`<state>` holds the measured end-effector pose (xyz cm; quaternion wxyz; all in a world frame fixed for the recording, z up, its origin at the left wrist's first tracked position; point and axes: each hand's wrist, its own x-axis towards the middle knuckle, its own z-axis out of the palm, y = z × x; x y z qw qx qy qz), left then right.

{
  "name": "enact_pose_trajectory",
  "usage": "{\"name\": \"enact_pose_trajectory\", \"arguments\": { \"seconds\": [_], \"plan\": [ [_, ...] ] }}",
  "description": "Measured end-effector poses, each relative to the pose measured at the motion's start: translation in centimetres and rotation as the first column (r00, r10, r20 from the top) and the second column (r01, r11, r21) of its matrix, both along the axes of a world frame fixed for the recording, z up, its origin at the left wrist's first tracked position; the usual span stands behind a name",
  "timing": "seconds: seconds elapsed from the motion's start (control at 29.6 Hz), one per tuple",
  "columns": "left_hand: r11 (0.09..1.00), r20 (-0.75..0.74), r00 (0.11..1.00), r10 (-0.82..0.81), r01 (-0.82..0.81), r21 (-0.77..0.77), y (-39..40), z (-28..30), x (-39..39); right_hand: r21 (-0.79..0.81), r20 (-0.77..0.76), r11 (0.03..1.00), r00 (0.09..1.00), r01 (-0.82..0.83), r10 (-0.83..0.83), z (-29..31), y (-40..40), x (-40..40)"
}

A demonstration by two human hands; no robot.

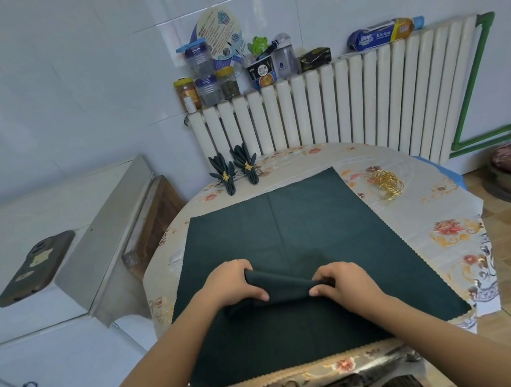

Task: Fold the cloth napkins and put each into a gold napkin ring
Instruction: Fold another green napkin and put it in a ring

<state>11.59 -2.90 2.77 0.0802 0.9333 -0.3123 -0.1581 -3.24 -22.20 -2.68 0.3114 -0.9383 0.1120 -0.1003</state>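
Now napkin fold [288, 287] btwn 2 grips

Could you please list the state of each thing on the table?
Flat napkin: spread out, unfolded.
Folded napkin: bunched, gripped at both ends.
Left hand: grips its left end.
Right hand: grips its right end.
Finished napkins: two, ringed, fanned.
Rings: loose pile, unused.

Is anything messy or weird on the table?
Mostly tidy. The spare gold rings lie in a tangled heap at the far right, and the flowered table cover has a ragged, uneven edge on the right.
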Motion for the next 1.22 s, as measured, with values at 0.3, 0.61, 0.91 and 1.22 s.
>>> {"name": "enact_pose_trajectory", "arguments": {
  "seconds": [0.3,0.61,0.91,1.22],
  "plan": [
    [0.998,-0.174,0.983,0.053,-0.049,0.029,-0.6,-1.2,1.4,-0.074,0.116,0.994,0.991,0.079,-0.07,-1.1,1.4,0.1],
    [0.821,0.299,0.767,-0.568,0.551,0.148,-1.8,-1.0,-0.6,-0.223,0.273,0.974,0.962,0.033,0.03,-2.3,1.4,0.1],
    [0.856,0.181,0.839,-0.513,0.517,0.025,-0.9,-2.0,-1.1,-0.581,0.297,0.814,0.925,-0.021,0.236,-2.4,0.8,0.3],
    [0.839,0.29,0.788,-0.543,0.522,0.15,-2.4,-1.4,-1.6,-0.709,0.231,0.704,0.928,-0.044,0.291,-1.5,0.5,1.8]
  ]
}}
